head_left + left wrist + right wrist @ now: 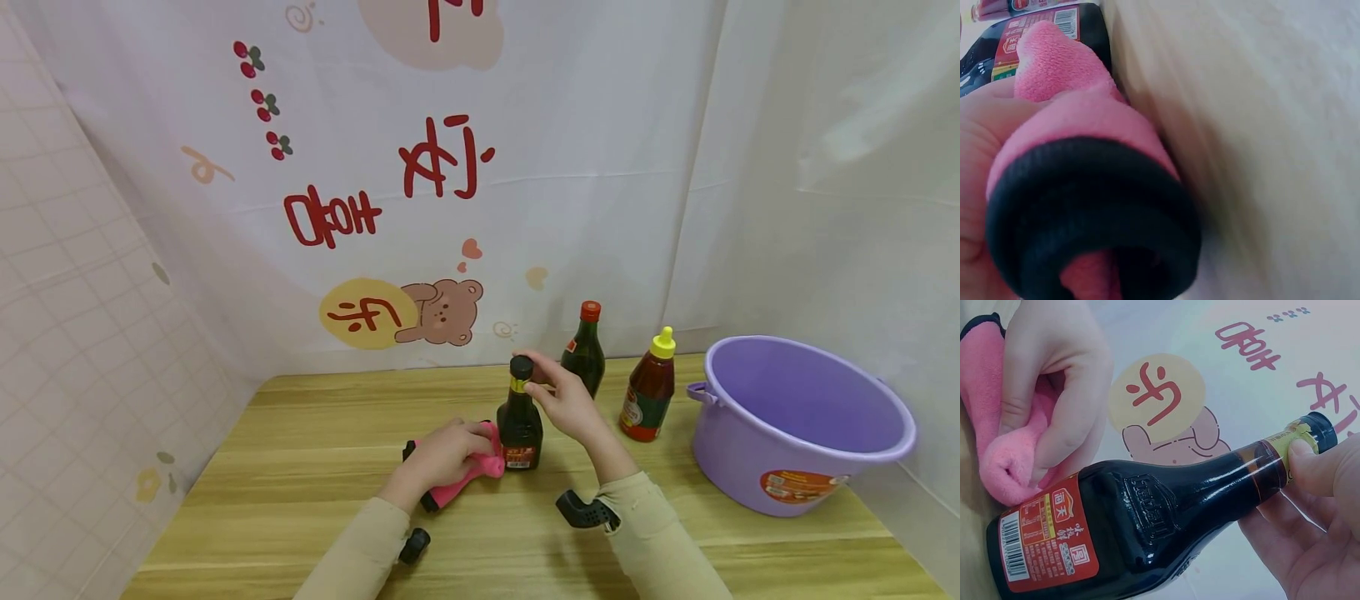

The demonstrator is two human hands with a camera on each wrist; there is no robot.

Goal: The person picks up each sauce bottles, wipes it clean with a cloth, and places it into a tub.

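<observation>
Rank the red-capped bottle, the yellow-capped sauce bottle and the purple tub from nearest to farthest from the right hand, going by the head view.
1. red-capped bottle, just behind the right hand.
2. yellow-capped sauce bottle, further right.
3. purple tub, far right of the table.

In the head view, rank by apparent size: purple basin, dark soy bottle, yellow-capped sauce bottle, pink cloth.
1. purple basin, clearly largest.
2. dark soy bottle and yellow-capped sauce bottle look alike; unranked.
3. pink cloth, partly hidden under the left hand.

Green bottle (584, 354), red sauce bottle (648, 396), purple tub (806, 421), wooden table (315, 467)
</observation>
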